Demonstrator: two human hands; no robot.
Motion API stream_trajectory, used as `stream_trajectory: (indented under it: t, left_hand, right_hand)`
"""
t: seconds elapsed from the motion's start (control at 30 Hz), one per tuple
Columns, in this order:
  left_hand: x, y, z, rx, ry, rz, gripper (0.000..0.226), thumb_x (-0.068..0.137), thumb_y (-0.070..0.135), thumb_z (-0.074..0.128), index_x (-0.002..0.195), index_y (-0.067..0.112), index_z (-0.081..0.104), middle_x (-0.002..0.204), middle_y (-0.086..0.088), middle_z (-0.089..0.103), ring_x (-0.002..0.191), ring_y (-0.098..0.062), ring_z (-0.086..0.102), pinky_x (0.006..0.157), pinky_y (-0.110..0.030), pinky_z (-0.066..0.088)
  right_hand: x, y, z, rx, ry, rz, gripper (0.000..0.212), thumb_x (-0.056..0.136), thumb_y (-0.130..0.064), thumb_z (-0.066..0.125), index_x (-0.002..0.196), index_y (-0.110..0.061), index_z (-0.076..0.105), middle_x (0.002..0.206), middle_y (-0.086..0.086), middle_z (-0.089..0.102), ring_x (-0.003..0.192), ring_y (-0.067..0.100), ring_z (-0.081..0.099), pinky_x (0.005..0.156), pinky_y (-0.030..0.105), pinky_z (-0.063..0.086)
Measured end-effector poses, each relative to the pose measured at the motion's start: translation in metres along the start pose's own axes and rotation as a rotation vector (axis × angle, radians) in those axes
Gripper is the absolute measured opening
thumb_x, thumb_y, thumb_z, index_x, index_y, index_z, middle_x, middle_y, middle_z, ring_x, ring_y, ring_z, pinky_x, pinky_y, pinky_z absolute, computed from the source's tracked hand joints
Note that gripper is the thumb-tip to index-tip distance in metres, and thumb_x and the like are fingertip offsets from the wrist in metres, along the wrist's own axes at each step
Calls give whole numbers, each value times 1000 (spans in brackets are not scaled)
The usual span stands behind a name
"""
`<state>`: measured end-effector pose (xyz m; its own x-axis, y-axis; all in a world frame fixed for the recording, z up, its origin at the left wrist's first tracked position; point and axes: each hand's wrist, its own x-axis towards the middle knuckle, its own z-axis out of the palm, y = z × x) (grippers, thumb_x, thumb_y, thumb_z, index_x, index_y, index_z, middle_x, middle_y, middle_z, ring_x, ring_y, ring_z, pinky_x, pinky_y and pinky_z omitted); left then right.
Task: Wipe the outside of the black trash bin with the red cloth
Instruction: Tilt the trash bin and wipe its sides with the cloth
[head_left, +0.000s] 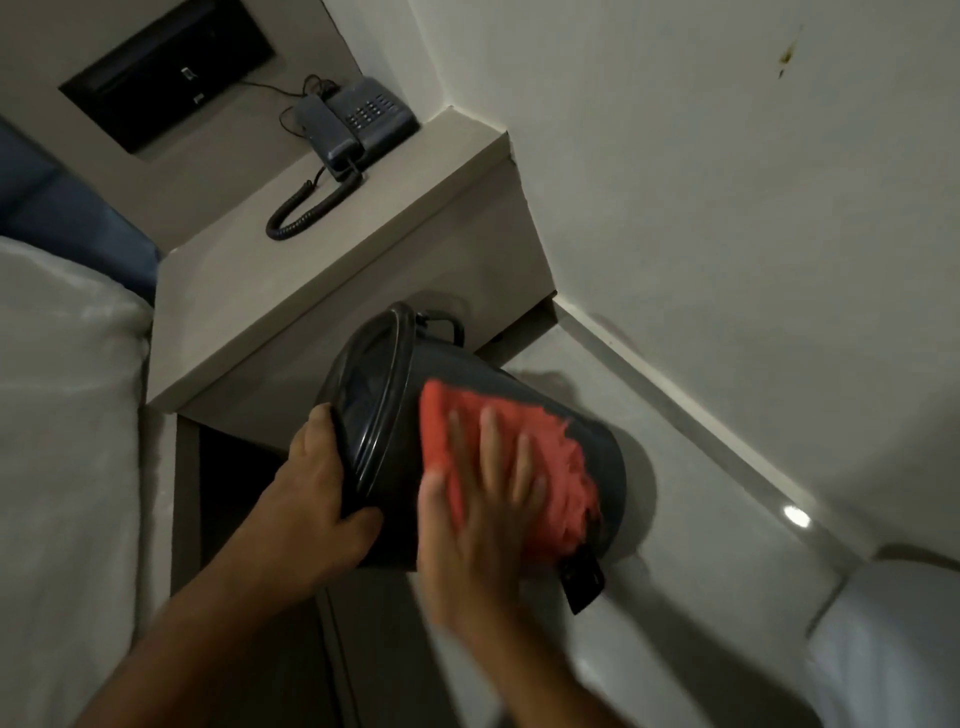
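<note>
The black trash bin (467, 410) is tilted on its side above the floor (691, 545). The left hand (317, 499) grips its rim, while the right hand (483, 499), blurred, lies flat on the red cloth (550, 467) against the bin's outer wall. A telephone (358, 124) sits on the nightstand (311, 270) behind.

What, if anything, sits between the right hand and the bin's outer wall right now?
Only the red cloth. The right hand presses it flat against the side of the tilted black trash bin, while the left hand grips the rim. Nothing else visible blocks the wipe.
</note>
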<state>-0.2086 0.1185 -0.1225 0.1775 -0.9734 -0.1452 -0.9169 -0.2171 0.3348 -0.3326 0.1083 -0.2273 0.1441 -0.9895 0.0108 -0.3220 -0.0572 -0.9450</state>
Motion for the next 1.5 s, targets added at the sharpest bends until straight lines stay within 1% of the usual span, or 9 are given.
stream_trajectory:
  t: [0.2,0.37,0.67,0.83,1.0,1.13,1.23,1.33,1.5]
  left_hand:
    - [-9,-16,-5,-50,-2,-23,92,70,25,76,144,24,20,127,-2,45,111,-21,53,84,-37,54]
    - [-3,-7,1,-21,28,-83,78,71,35,72,134,28,26,121,-5,52,98,-22,60,74,-39,58]
    - [14,27,1,172,94,-87,79,67,50,66,130,20,29,119,-12,57,89,-27,63,72,-38,57]
    - [3,8,-13,236,-234,24,154,47,55,86,139,44,-37,164,-5,5,132,-31,46,105,-49,45]
    - [10,13,-10,387,-74,130,138,52,79,63,149,31,-24,148,-18,45,105,-28,66,99,-44,50]
    - [22,40,-1,528,163,0,146,44,105,30,153,10,10,88,-4,71,67,-20,66,65,-34,57]
    - [19,37,-4,579,75,5,153,32,108,30,154,23,-5,127,-9,65,96,-28,69,79,-43,57]
    - [20,30,-2,569,-165,-6,159,33,89,69,141,39,-36,165,-4,-1,138,-42,37,104,-59,41]
    - [37,38,16,817,-101,97,145,43,76,70,147,32,-23,165,-8,5,118,-41,57,81,-44,53]
  right_hand:
    - [125,14,-34,-68,-219,55,71,91,-72,25,139,-29,56,138,7,62,129,33,52,111,53,28]
    - [154,100,-77,-10,-365,533,68,88,-74,35,140,-36,57,150,11,54,135,36,47,115,51,29]
    - [-7,62,-4,-135,69,-89,66,103,-54,25,161,-26,11,170,13,13,156,39,0,123,58,1]
    - [19,66,-32,-134,-6,-28,70,92,-62,11,150,-34,-16,167,-3,-11,156,30,-15,125,56,-5]
    - [26,41,-33,43,-44,-160,61,94,-68,13,148,-56,-12,166,-19,-12,153,13,-24,125,52,-9]
    - [15,33,-23,186,-44,-323,56,100,-67,12,154,-58,-1,172,-12,3,157,16,-12,125,52,-6]
    - [27,48,-30,211,2,-206,61,97,-72,14,155,-55,4,171,-3,10,158,22,2,126,54,5]
    - [44,75,-43,377,-70,158,64,104,-58,26,160,-29,19,169,5,20,155,24,18,125,50,20]
    - [45,68,-38,588,-103,127,58,108,-48,23,160,-24,23,167,1,29,152,17,27,124,44,25]
